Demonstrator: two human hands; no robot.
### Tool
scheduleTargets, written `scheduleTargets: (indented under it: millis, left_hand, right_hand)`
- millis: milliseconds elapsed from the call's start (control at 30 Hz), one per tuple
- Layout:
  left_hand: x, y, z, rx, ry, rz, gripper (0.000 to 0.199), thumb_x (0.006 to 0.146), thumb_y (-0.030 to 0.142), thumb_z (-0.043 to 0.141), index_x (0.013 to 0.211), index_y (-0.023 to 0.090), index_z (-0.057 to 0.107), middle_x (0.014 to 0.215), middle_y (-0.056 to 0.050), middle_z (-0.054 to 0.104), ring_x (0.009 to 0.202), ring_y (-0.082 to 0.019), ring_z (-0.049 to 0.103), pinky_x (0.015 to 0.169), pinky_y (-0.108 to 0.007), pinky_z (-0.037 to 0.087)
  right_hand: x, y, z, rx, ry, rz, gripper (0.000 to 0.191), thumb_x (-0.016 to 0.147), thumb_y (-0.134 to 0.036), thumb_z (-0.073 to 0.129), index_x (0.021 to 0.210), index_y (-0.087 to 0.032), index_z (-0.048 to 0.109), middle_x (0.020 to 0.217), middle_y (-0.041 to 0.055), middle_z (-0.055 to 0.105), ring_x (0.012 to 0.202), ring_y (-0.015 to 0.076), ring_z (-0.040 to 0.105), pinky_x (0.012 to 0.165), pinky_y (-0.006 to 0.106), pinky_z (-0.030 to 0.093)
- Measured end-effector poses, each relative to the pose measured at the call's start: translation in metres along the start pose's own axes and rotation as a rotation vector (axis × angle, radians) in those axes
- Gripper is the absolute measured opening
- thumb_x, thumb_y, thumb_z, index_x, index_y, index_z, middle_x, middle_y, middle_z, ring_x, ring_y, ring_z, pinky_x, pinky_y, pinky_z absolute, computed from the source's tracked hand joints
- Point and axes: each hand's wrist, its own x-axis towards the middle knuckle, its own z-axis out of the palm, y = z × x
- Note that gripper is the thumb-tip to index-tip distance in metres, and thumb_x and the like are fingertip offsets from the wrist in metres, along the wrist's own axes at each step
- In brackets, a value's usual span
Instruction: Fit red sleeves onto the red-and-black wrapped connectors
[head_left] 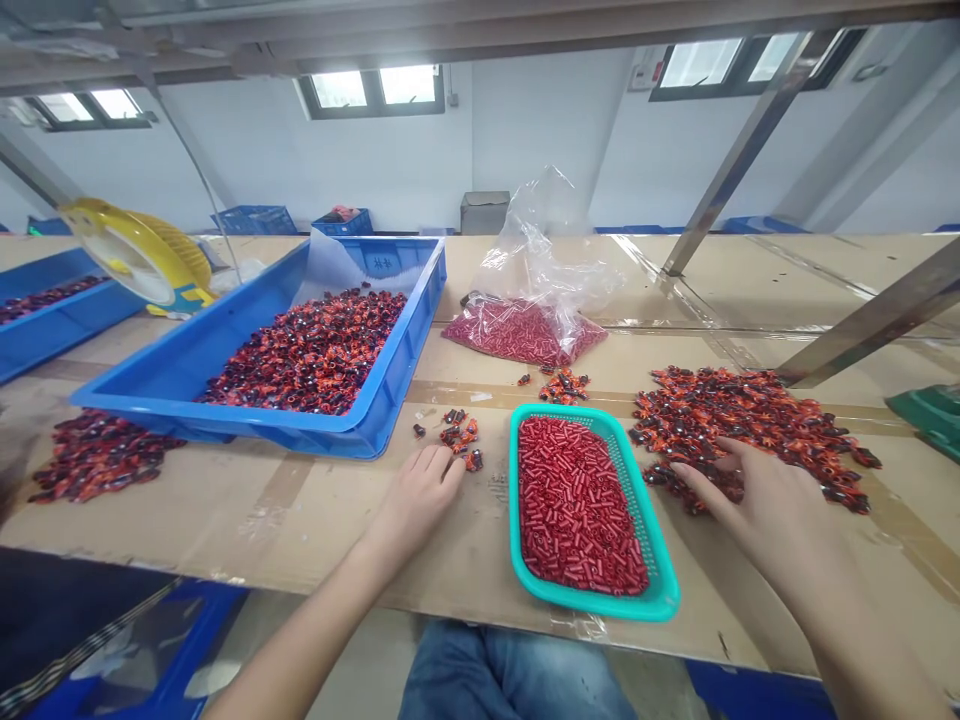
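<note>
My right hand [780, 510] reaches over the near edge of a wide pile of small orange-and-black parts [757, 425]. Its thumb and index finger are spread, and the other fingers are partly hidden. On the cardboard left of the green basket, my left hand [424, 495] lies with its fingers curled together. Whatever those fingers hold, if anything, is hidden. Just beyond their tips is a small cluster of the same orange-and-black parts [459, 432]. Between my hands stands the green plastic basket [670, 585], filled with short dark-red tubes [577, 500].
A blue tray [375, 425] of orange-and-black parts stands at left, with a loose pile [105, 455] beside it. Behind the basket lies a clear plastic bag [525, 325] of red tubes. Metal posts [885, 310] rise at right. A yellow fan [142, 255] stands far left.
</note>
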Motion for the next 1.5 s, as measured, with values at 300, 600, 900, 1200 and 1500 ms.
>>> scheduleTargets:
  millis: [300,600,900,1200,1500]
  left_hand:
    - [-0.004,0.022,-0.013,-0.557,0.102,-0.250,0.007,0.089,0.015,0.063,0.091,0.021,0.066,0.093,-0.005,0.064,0.090,-0.023,0.062,0.086,-0.038,0.052]
    - [-0.020,0.073,-0.026,-1.398,0.200,-0.670,0.023,0.086,0.035,0.082,0.099,0.021,0.069,0.103,-0.005,0.077,0.091,-0.017,0.073,0.079,-0.029,0.060]
    - [-0.022,0.102,-0.033,-1.820,0.115,-0.865,0.029,0.068,0.025,0.100,0.086,0.018,0.079,0.094,-0.003,0.081,0.086,-0.013,0.077,0.082,-0.022,0.062]
    - [-0.027,0.121,-0.028,-1.788,0.190,-0.573,0.029,0.074,0.009,0.093,0.079,0.021,0.067,0.087,0.003,0.080,0.081,-0.011,0.075,0.071,-0.019,0.062]
    - [-0.029,0.127,-0.033,-1.380,0.304,-0.230,0.038,0.081,0.023,0.092,0.075,0.023,0.054,0.080,0.004,0.084,0.090,-0.014,0.070,0.084,-0.024,0.058]
  right_hand:
    - [-0.030,-0.093,0.014,0.056,-0.187,-0.615,0.017,0.100,-0.019,0.061,0.111,-0.021,0.074,0.102,0.0088,0.078,0.101,0.0299,0.063,0.082,0.041,0.047]
    - [-0.028,-0.097,0.016,0.101,-0.236,-0.577,0.016,0.098,-0.014,0.061,0.086,-0.020,0.070,0.086,0.0074,0.073,0.091,0.0286,0.061,0.076,0.040,0.042]
    - [-0.039,-0.122,-0.015,0.530,-0.289,-0.448,0.016,0.106,-0.029,0.058,0.094,-0.022,0.067,0.088,0.0046,0.073,0.084,0.0196,0.067,0.073,0.032,0.054]
    - [-0.056,-0.166,-0.035,1.078,-0.138,-0.410,0.008,0.097,-0.022,0.072,0.091,-0.023,0.066,0.078,0.0014,0.070,0.076,0.0178,0.064,0.069,0.032,0.057]
    - [-0.059,-0.159,-0.037,1.374,-0.767,0.065,0.035,0.081,-0.050,0.087,0.083,-0.022,0.066,0.082,0.0004,0.069,0.081,0.0171,0.063,0.074,0.029,0.051]
